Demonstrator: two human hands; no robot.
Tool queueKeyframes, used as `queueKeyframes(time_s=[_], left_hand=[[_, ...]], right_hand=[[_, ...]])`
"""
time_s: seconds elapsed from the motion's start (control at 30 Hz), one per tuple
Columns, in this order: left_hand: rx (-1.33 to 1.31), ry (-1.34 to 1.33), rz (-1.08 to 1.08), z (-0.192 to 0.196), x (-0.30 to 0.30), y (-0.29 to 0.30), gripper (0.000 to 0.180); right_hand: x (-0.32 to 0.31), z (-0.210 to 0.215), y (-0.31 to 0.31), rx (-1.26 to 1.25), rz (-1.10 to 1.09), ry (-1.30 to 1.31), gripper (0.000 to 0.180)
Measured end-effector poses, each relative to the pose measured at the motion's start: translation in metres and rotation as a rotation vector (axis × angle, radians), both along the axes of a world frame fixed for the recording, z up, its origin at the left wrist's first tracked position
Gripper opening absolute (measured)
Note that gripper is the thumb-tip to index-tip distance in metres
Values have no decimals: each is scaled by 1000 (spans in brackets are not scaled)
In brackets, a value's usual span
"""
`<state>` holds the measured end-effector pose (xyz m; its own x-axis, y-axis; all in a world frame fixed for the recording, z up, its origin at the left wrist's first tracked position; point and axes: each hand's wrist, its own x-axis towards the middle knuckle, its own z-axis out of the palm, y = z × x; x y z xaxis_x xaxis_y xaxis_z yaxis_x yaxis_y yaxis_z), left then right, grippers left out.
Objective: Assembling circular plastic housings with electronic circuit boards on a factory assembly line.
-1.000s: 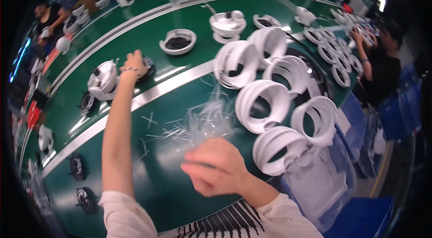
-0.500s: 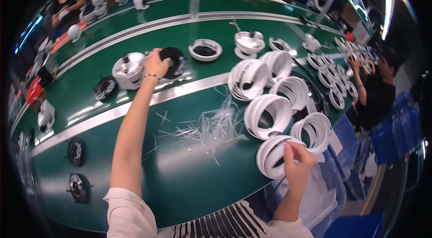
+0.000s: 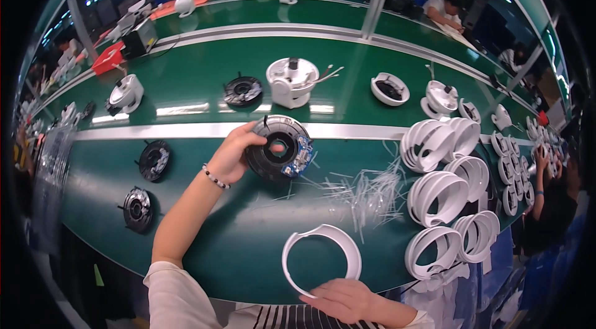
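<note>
Black disc (image 3: 266,167) is held over the worktop (image 3: 248,242), its left side gripped by the left hand (image 3: 233,150); well apart, the right hand (image 3: 343,299) clasps a white ring (image 3: 353,255). The one-sided grip could let the disc tip, knocking its exposed blue circuit board (image 3: 303,155).

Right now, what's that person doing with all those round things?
The person's left hand holds up a black disc with a blue circuit board on it. The right hand holds a white ring near the table's edge. The two parts are apart. More white rings are gathered on the right, and two more black discs lie on the left.
</note>
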<state>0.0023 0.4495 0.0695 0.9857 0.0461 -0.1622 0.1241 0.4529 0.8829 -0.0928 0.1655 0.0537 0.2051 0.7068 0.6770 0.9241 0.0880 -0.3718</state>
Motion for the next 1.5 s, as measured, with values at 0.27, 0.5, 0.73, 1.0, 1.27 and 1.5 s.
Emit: queueKeyframes(time_s=[0.27,0.5,0.73,1.0,1.27,1.5], left_hand=[[-93,-90,82,4,-12,18,29],[-79,-173,49,-1,-11,7,31],[-103,-179,194,-27,-21,-25,29],[-65,-209,30,-35,-47,-79,45],[-536,153,-447,-14,-41,-59,83],[-677,155,-375,-23,-39,-61,53]], right_hand=[[0,-19,33,-397,-66,86,35],[20,1,44,-763,-291,232,87],[49,17,32,47,-264,680,101],[77,-12,63,428,-219,977,104],[83,-13,47,162,-200,612,100],[84,-7,48,318,30,985,99]])
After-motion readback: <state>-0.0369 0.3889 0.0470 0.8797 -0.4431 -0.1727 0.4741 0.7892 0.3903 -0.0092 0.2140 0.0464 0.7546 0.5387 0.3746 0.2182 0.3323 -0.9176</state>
